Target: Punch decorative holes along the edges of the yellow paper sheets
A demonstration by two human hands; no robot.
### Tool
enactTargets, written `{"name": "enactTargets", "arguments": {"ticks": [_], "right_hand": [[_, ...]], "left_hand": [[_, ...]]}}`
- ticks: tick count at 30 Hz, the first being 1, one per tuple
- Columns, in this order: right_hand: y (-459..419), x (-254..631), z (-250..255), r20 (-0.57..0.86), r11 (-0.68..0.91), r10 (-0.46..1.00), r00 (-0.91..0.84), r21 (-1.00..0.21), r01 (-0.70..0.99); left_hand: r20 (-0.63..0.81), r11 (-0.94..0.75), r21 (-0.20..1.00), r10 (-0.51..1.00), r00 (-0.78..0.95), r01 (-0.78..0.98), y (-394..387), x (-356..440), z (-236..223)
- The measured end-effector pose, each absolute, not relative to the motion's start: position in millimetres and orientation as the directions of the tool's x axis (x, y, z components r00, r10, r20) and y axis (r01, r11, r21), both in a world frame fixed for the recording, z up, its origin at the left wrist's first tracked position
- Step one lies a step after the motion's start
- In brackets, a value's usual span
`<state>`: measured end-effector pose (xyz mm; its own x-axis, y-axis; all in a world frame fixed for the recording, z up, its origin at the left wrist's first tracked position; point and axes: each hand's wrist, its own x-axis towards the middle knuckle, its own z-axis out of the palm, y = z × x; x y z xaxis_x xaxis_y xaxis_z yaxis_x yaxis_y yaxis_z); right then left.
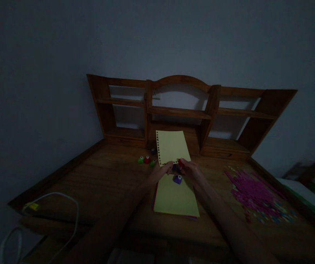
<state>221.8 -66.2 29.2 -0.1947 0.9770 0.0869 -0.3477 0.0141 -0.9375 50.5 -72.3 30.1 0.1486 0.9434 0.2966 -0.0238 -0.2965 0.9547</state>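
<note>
Holding, left: the left hand [163, 170] grasps the lower edge of a pale yellow paper sheet [173, 146], holed down its left side and along its lower edge.
Holding, right: the right hand [189, 168] grips a small red craft punch [180, 162] at that edge; whether it is squeezed cannot be told.
Handling, judged: seat the edge squarely, keep the paper taut, press evenly and match the hole spacing.
Sheet position: raised, 12 o'clock from the hands.
Held punches: one red visible; dark shape between hands unclear.
Loose punches: five. One purple [177, 179] on the paper stack [176, 198] at 6 o'clock; two green [141, 160], one red [147, 160], one dark blue [153, 151] on the wooden desk [113, 176], 9 to 11 o'clock.
Paper: one raised sheet, one stack; stack sheets not countable.
Pink strips [251, 190]: one heap, 4 o'clock, pieces uncountable.
</note>
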Motion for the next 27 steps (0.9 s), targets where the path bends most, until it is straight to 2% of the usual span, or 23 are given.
{"name": "enactTargets", "arguments": {"ticks": [8,13,17,27], "right_hand": [[-64.8,222.7,28.9,0.051,0.013,0.993,-0.103,-0.942,-0.336],[-66.9,223.3,26.8,0.054,0.025,0.995,-0.083,-0.948,-0.319],[-72.5,218.0,29.1,0.068,0.024,0.992,-0.105,-0.930,-0.368],[-73.8,215.6,31.9,0.044,-0.009,0.992,-0.120,-0.913,-0.408]], "left_hand": [[0.349,-0.352,0.936,0.922,0.169,-0.016,-74.0,51.9,31.4],[0.333,-0.330,0.943,0.920,0.207,-0.049,-75.3,54.8,32.1],[0.296,-0.292,0.955,0.924,0.242,-0.053,-74.3,56.5,29.3],[0.269,-0.267,0.963,0.959,0.087,-0.035,-61.2,53.1,18.8]]}}
